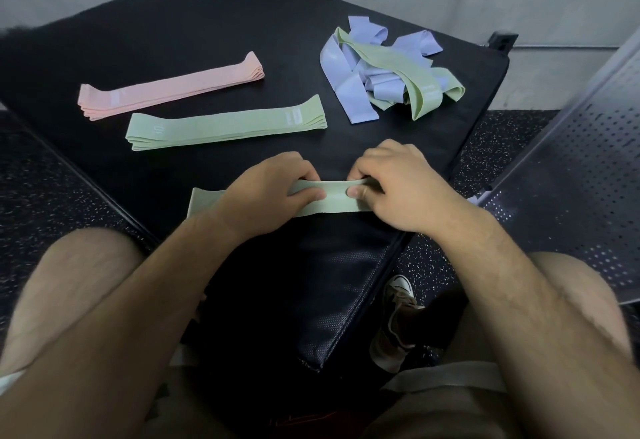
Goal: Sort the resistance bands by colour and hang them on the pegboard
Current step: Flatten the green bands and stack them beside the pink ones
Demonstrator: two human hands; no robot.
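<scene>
My left hand (pixel 273 192) and right hand (pixel 405 189) both pinch a green band (pixel 337 201), its length running nine to three o'clock at the near edge of the surface (pixel 207 40). The green stack (pixel 225 125) lies at eleven o'clock, almost parallel, nearer my left hand.

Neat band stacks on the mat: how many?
2. The pink stack lies far left on the mat; the green stack just nearer. The left hand and right hand hold another green band; a tangled heap lies far right. None looks hidden.
</scene>
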